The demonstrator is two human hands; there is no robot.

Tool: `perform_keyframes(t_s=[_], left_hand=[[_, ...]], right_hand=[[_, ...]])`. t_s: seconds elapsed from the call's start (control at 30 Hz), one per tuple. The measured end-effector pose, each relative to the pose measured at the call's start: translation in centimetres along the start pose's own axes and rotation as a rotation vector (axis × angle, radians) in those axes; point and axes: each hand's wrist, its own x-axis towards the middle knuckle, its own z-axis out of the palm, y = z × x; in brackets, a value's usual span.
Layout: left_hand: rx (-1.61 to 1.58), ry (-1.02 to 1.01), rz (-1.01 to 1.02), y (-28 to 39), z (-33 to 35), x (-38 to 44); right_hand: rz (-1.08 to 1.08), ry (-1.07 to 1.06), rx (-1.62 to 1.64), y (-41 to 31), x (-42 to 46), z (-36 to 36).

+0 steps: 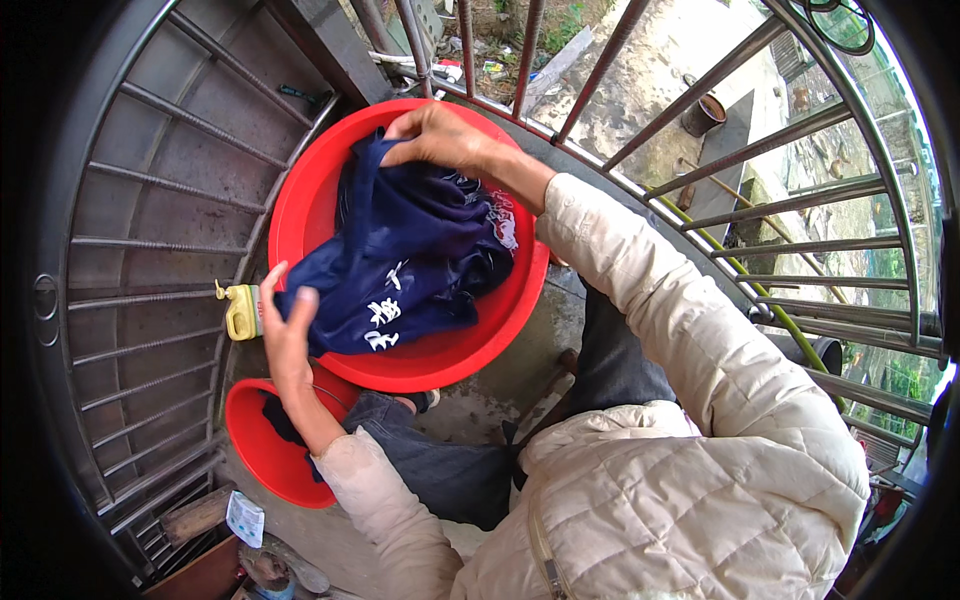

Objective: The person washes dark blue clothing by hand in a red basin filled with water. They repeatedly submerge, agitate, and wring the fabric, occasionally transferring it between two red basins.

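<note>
Navy blue fabric with white characters and a white print, apparently a garment (405, 247), lies bunched in a large round red plastic basin (480, 367). My right hand (439, 139) pinches a fold of it between thumb and fingers, by the far side of the basin. At the near left rim, my left hand (291, 337) touches the garment's edge. Its thumb and index finger stand apart with cloth between them, and whether they grip it cannot be told. The garment hides most of the basin's floor.
A smaller red bucket (274, 465) holding dark cloth stands below my left forearm. A yellow pump bottle (241, 311) is left of the basin. Metal railings (180, 202) enclose the left and far sides. A packet (245, 517) and a wood piece (196, 516) lie lower left.
</note>
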Motion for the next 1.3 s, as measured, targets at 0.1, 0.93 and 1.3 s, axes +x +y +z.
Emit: perform_keyframes(t_s=[0.1, 0.93, 1.3], left_hand=[[0.387, -0.144, 0.356, 1.2, 2.7, -0.8], [-1.343, -0.188, -0.058, -0.8, -1.9, -2.3], [-1.140, 0.106, -0.065, -2.4, -6.1, -2.2]], right_hand=[[0.038, -0.206, 0.118, -1.0, -1.1, 3.7], [0.148, -0.732, -0.451, 9.5, -1.9, 7.0], [0.099, -0.159, -0.082, 4.2, -1.6, -0.2]])
